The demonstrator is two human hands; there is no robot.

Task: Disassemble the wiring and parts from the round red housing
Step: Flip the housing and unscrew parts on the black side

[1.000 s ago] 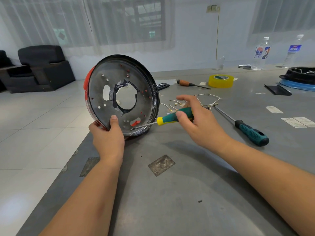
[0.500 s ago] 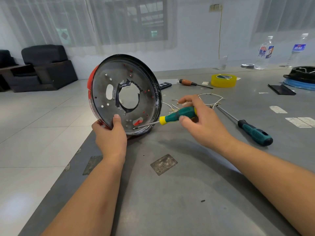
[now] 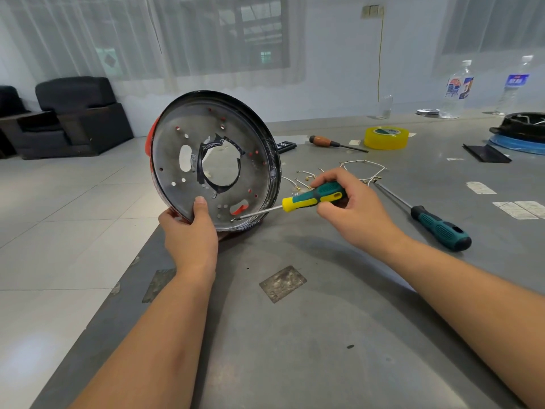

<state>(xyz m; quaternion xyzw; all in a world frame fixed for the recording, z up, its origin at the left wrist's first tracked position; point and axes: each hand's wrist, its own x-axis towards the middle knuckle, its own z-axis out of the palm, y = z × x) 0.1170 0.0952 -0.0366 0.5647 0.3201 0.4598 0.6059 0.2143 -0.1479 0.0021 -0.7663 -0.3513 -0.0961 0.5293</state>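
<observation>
The round red housing (image 3: 177, 160) stands on its edge at the table's left side, its grey metal inside facing me, with a large hole in the middle. My left hand (image 3: 190, 231) grips its lower rim, thumb on the inner face. My right hand (image 3: 351, 202) holds a green and yellow screwdriver (image 3: 312, 197); its tip touches the inner face near the bottom rim, beside a red tab. Loose white wires (image 3: 362, 169) with metal terminals lie on the table behind my right hand.
A second green-handled screwdriver (image 3: 436, 227) lies to the right. A wooden-handled screwdriver (image 3: 324, 141), a yellow tape roll (image 3: 386, 138), two water bottles (image 3: 455, 93) and a black and blue housing (image 3: 519, 131) sit farther back. The table's left edge (image 3: 132, 261) drops to a tiled floor.
Hardly anything differs. The housing stays in my left hand and the screwdriver tip stays at the same spot near the bottom rim; my right hand's fingers shifted slightly on the handle.
</observation>
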